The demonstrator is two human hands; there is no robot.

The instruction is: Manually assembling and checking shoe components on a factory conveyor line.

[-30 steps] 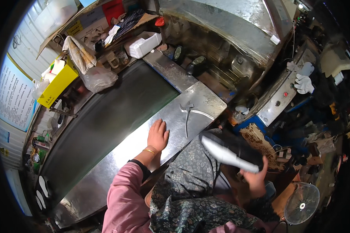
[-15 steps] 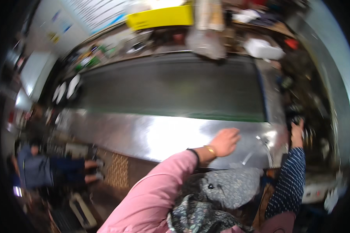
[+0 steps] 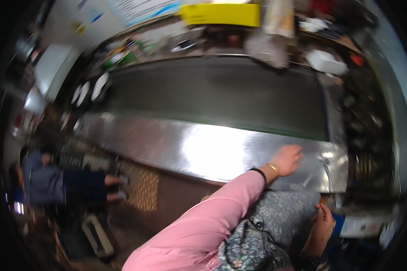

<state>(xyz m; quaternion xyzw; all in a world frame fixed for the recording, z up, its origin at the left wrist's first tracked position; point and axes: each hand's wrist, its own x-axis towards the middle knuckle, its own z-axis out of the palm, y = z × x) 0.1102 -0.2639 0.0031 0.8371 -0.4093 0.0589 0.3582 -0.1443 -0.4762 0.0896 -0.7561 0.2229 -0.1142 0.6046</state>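
Observation:
My left hand [image 3: 287, 160], at the end of a pink sleeve, is over the right part of a shiny metal strip [image 3: 163, 142] along the near edge of the worktable. Its fingers are curled in, and anything inside them is hidden. A thin, bright wire-like thing [image 3: 325, 163] lies on the metal to its right. Low at the right, beside the grey floral cloth [image 3: 287, 212] over my lap, my right hand [image 3: 321, 221] is raised with bent fingers drawn together. What it holds, if anything, is too blurred to make out. A dark green mat [image 3: 212, 95] covers the tabletop behind the metal.
Pale shoe-shaped pieces [image 3: 100, 86] stand at the table's left end. A yellow box [image 3: 221, 15], a clear plastic bag [image 3: 267, 49] and a white container [image 3: 326, 62] line the back. Dark clutter fills the right side. Another person [image 3: 45, 180] is at far left.
My right hand has come back from the dark clutter right of the table to beside my lap. My left hand stays over the metal strip, its fingers still curled. The whole view has shifted.

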